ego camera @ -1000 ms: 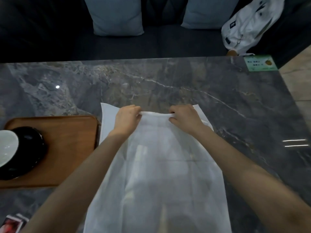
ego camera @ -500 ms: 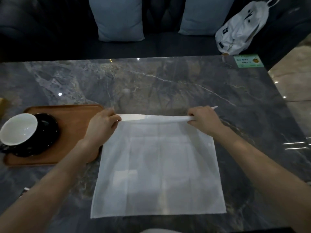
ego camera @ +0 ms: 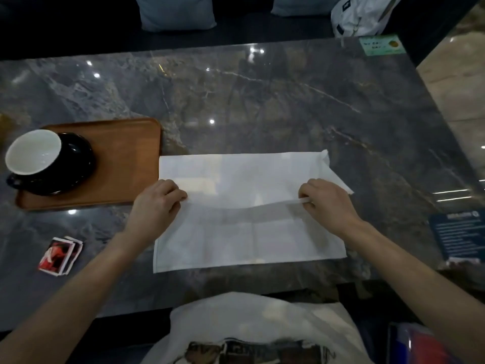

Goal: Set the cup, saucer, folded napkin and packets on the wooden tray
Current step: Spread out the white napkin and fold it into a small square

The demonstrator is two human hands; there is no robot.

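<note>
A white napkin (ego camera: 246, 232) lies spread on the grey marble table (ego camera: 262, 101) in front of me, its far edge folded back toward me. My left hand (ego camera: 157, 203) pinches that folded edge at the left and my right hand (ego camera: 325, 203) pinches it at the right. The wooden tray (ego camera: 126, 158) sits to the left, touching the napkin's far left corner. On it a black saucer (ego camera: 76, 169) carries a cup (ego camera: 34, 152), black outside and white inside. A small stack of red-and-white packets (ego camera: 59, 256) lies on the table near the front left.
A green card (ego camera: 381, 45) lies at the table's far right corner and a dark blue leaflet (ego camera: 459, 236) at the right edge. Cushions (ego camera: 178, 11) and a white bag (ego camera: 362, 14) rest on the dark sofa behind. The table's near edge runs just below the napkin.
Both hands have drawn the napkin's far edge toward me, folding it over the lower part. The view has tilted down, bringing the packets into sight.
</note>
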